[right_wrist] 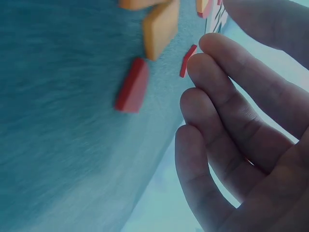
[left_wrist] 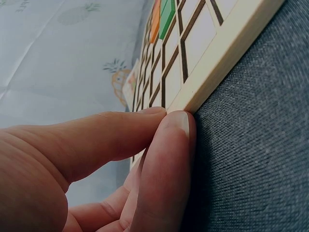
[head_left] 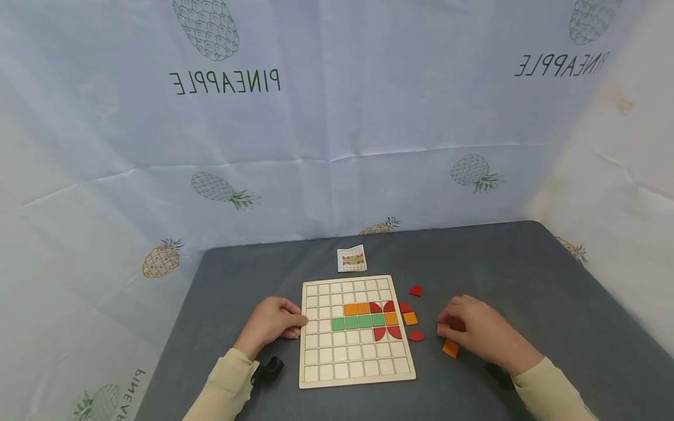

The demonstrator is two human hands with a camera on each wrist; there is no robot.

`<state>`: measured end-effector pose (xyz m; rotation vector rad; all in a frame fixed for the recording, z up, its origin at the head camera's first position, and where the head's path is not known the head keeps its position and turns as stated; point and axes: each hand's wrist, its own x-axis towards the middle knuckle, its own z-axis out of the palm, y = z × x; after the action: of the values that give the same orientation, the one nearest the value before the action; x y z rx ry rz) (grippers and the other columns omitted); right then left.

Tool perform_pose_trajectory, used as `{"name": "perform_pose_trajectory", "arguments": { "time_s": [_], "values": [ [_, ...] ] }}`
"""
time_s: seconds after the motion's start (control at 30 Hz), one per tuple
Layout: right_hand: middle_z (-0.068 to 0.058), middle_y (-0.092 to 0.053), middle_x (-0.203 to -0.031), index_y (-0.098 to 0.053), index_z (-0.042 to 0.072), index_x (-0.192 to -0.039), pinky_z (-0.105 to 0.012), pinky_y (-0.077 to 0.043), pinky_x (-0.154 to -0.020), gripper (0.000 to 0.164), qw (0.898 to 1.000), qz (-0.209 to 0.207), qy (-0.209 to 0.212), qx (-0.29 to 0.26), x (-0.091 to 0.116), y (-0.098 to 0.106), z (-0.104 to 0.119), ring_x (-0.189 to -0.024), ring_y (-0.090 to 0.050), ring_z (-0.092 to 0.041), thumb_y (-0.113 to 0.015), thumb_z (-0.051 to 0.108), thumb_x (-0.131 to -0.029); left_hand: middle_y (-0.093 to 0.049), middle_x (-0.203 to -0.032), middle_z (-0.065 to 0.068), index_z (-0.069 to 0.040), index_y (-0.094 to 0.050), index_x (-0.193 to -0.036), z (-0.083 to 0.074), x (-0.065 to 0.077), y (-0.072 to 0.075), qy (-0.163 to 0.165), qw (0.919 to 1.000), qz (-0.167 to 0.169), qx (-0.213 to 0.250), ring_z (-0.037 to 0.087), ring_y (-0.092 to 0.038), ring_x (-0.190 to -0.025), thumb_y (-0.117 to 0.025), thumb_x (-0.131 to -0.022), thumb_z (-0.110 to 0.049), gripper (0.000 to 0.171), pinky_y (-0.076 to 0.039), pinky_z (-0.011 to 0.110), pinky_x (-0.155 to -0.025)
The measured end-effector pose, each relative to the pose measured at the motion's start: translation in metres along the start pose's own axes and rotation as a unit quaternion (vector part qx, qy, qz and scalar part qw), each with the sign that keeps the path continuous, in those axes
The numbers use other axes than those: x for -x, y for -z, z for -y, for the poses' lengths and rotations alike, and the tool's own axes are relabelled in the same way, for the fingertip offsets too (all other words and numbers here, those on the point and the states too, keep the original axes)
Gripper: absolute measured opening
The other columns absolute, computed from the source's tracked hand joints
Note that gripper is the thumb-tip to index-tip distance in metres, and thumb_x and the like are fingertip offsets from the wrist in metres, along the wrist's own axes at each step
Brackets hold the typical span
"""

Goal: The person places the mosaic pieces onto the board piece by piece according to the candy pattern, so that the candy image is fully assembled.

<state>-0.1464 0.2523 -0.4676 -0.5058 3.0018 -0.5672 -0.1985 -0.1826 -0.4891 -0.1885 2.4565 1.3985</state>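
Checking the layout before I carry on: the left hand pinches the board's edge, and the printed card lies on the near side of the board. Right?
Not the card's place: the head view shows the printed card beyond the board's far edge. The left hand does pinch the board's edge.

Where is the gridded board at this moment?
In the head view, the gridded board lies on the dark table between the left hand, which touches its left edge, and the right hand; a small printed card lies just beyond its far edge.
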Motion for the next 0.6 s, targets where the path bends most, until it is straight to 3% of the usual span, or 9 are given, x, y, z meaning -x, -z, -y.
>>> {"name": "perform_pose_trajectory", "arguments": {
  "time_s": [0.2,0.37,0.6],
  "values": [
    [0.021,-0.062,-0.091,-0.075,0.039,-0.089,-0.026,-0.054,-0.069,0.017,1.000,0.004,-0.013,0.001,0.022,-0.003,-0.003,-0.083,-0.055,0.002,-0.092,0.042,-0.086,-0.077,-0.081,0.010,-0.001,-0.076,-0.102,0.000,0.001,0.000,-0.001,1.0000,0.001,0.000,0.015,-0.075,-0.067,-0.090,-0.088,-0.013,0.023,-0.067,0.032,-0.065],
    [0.021,-0.060,-0.088,-0.075,0.040,-0.087,-0.027,-0.053,-0.069,0.022,0.999,0.011,-0.028,0.009,0.029,-0.006,-0.005,-0.082,-0.053,0.003,-0.093,0.051,-0.081,-0.077,-0.080,0.009,-0.001,-0.076,-0.101,0.000,0.001,0.000,-0.004,1.0000,-0.001,0.002,0.015,-0.074,-0.067,-0.089,-0.088,-0.012,0.021,-0.067,0.032,-0.064],
    [0.022,-0.062,-0.090,-0.075,0.040,-0.088,-0.029,-0.058,-0.073,0.024,0.999,0.016,-0.041,0.023,0.029,-0.011,-0.003,-0.086,-0.058,0.001,-0.097,0.043,-0.078,-0.077,-0.080,0.009,-0.002,-0.076,-0.101,0.000,0.003,0.001,-0.012,0.9999,-0.001,0.001,0.015,-0.074,-0.067,-0.090,-0.088,-0.013,0.022,-0.067,0.033,-0.065]
  ]
}}
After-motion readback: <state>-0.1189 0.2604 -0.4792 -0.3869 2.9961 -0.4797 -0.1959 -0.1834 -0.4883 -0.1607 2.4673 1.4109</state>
